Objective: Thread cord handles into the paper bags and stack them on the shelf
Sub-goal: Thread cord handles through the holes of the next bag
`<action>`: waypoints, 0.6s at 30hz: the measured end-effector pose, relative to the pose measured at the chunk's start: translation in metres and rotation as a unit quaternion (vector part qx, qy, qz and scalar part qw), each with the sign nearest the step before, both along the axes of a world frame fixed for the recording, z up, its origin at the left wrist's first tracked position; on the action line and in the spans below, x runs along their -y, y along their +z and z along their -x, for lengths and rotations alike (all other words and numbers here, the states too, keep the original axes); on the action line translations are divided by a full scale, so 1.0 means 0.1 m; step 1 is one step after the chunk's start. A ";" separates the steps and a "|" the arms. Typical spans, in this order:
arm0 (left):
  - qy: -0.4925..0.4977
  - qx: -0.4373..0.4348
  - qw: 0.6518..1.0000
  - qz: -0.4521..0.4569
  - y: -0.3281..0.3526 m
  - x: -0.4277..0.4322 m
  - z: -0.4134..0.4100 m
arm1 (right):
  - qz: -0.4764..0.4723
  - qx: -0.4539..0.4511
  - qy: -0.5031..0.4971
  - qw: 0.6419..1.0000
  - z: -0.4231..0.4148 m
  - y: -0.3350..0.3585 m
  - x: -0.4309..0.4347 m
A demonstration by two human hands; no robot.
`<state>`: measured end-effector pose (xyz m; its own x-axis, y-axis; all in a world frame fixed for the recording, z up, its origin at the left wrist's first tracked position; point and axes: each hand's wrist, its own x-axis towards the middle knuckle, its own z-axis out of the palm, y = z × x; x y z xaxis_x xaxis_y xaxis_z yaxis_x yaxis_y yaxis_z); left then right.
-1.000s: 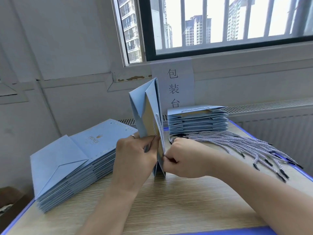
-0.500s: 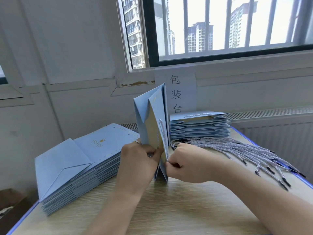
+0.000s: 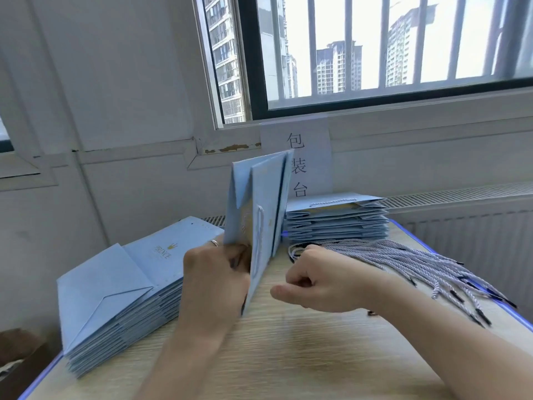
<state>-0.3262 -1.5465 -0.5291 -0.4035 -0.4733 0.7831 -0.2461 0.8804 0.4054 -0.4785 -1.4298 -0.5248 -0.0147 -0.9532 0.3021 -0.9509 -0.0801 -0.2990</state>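
A light blue paper bag stands upright and folded on the wooden table. My left hand grips its lower edge. A pale cord handle loops down the bag's inner face. My right hand hovers just right of the bag, apart from it, with the fingers curled and the thumb pointing left; I see nothing held in it. Loose grey twisted cords with dark tips lie fanned out behind and to the right of that hand.
A stack of flat blue bags lies at the left of the table. A second stack of bags with handles sits at the back by the wall. Behind it are a paper sign, a radiator and a barred window.
My right hand has let go of the bag's edge and moved right. The left hand still holds the bag, which has tilted slightly. The camera has shifted up.
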 end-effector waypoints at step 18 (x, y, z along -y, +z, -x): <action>-0.011 0.142 0.958 0.251 1.72 -0.39 -0.58 | 0.380 0.255 -0.056 0.887 0.61 0.31 -0.33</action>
